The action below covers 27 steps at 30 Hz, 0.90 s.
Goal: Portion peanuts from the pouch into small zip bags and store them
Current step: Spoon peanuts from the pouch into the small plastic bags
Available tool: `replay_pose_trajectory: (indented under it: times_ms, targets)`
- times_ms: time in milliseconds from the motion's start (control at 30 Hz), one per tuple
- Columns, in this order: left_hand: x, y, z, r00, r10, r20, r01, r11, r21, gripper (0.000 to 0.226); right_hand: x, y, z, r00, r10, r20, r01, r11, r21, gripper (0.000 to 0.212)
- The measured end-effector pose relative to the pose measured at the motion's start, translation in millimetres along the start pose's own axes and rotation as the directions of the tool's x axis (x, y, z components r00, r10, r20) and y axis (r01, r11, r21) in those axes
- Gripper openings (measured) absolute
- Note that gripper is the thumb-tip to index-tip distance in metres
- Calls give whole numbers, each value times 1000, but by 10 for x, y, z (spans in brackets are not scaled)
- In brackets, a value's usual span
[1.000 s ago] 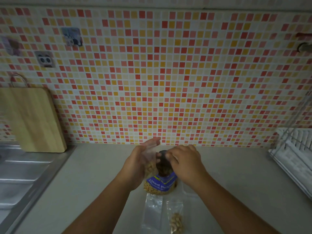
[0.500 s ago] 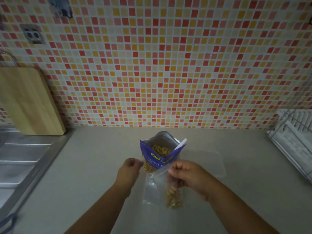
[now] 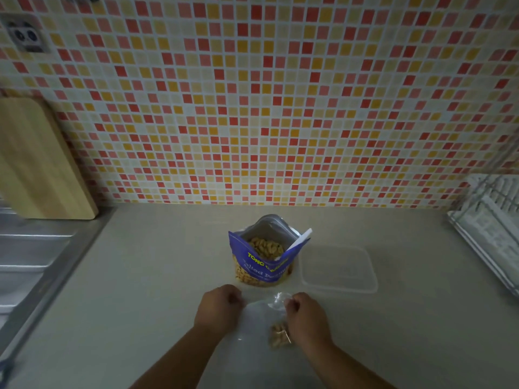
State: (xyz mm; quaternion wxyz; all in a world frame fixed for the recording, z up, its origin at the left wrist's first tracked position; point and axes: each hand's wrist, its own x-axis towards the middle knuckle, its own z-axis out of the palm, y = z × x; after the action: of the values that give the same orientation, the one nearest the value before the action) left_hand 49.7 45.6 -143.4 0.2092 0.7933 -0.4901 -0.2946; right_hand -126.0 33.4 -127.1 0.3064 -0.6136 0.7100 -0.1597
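Near me on the bench (image 3: 140,276), my right hand (image 3: 306,318) pinches the zip bag (image 3: 276,334) of peanuts; my left hand (image 3: 219,307) is curled at the bag's left edge, and I can't tell whether it grips. Just beyond stands the open blue pouch (image 3: 262,269) — "TONG", "Salted".

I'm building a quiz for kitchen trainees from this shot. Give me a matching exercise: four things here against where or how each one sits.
Things:
1. peanut pouch
2. small zip bag
3. wooden cutting board
4. clear plastic container

States:
A. leaning on the tiled wall
B. standing open, peanuts showing
C. lying just right of the pouch
D. pinched by the right hand

Pairs: 1-B, 2-D, 3-A, 4-C
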Motion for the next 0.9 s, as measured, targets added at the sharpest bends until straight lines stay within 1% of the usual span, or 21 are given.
replay_pose_trajectory:
  times_ms: [67,167,233,300,467,533,567,633,700,767,833,867,900]
  targets:
    - [9,-62,-53,998,62,4,-62,998,20,8,23,52,41,1000,-5,0,5,1000,9,20]
    - [1,-123,-143,986,164,26,-166,984,61,28,29,84,68,1000,-10,-17,10,1000,23,24]
    - [-17,-162,-211,984,173,42,-176,982,70,37,28,82,69,1000,-17,-20,17,999,29,24]
    - [-30,-199,-274,983,177,45,-180,981,78,41,30,78,64,1000,-14,-8,15,999,40,25]
    - [-85,-202,-320,979,203,25,-205,963,176,40,-4,42,30,999,-1,-47,6,993,118,24]
    - [-105,-196,-321,971,241,-10,-234,953,194,39,-40,27,25,996,-28,-87,37,994,103,25]
    - [-120,-192,-332,961,275,-34,-265,947,184,36,-58,20,25,991,-66,-113,76,993,87,25]
    - [-158,-184,-361,932,356,-65,-347,931,111,31,-122,-27,8,978,-178,-105,187,979,78,26]
    - [-201,-155,-406,895,442,-60,-440,897,35,31,-199,-112,-24,955,-295,-34,296,945,137,26]
    - [-255,-103,-465,861,508,-30,-509,860,-42,34,-268,-210,-61,936,-352,26,339,916,215,26]
    - [-310,-27,-535,843,538,-16,-535,836,-122,34,-309,-297,-105,927,-375,20,356,893,274,14]
    - [-339,17,-570,847,532,-15,-524,829,-194,35,-321,-335,-134,925,-379,2,362,884,295,20]
    - [-382,82,-617,866,500,-8,-481,828,-287,35,-318,-359,-163,922,-386,-27,374,873,314,28]
